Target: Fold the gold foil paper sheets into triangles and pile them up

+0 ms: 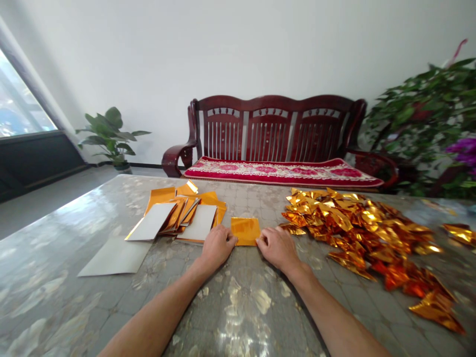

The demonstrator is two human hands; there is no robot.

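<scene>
A small sheet of gold foil paper (pixel 245 230) lies on the table in front of me, gold face up. My left hand (pixel 220 243) pinches its near left corner, fingers curled. At the near right corner, my right hand (pixel 278 246) grips it between thumb and curled fingers. Left of my left hand is a loose stack of foil paper sheets (pixel 186 213), some gold side up and some pale side up. A big heap of folded gold foil pieces (pixel 345 223) spreads to the right of my right hand.
The table (pixel 230 302) has a shiny, flower-patterned cover. A pale sheet (pixel 115 255) lies flat at the left. Clear plastic (pixel 427 210) rests at the far right. Beyond stand a dark red wooden bench (pixel 260 124), a potted plant (pixel 113 134) and leafy greenery (pixel 427 109).
</scene>
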